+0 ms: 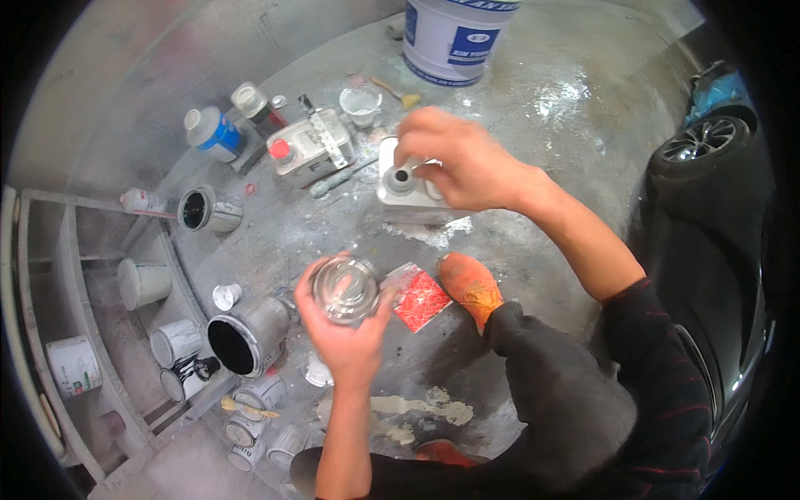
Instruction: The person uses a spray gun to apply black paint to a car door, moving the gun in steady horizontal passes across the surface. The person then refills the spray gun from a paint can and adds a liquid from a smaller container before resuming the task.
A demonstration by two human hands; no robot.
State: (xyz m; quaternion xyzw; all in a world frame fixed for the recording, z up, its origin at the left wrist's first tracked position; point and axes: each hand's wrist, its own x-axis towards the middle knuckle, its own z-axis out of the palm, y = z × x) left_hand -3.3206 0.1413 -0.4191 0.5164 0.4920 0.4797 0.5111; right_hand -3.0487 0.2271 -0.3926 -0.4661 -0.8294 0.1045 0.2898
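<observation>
My left hand (352, 350) is wrapped round a clear, round cup (345, 287), held above the floor. Its rim is slightly smeared by motion. My right hand (467, 162) is closed, fingers curled over the top of a rectangular metal can (417, 213) with an uncapped spout (402, 177). Whatever its fingers pinch is hidden. Left of that can stands another rectangular can (308, 150) with a red cap and a flat strip lying across its top. A red patterned packet (419, 300) lies below, beside my orange shoe (471, 287).
A large white and blue bucket (454, 42) stands at the far side. At left are an open can of black paint (250, 337), a smaller dark-filled can (208, 210), a blue-labelled bottle (218, 137) and a shelf (75, 275) with tins. A black car (708, 250) borders the right.
</observation>
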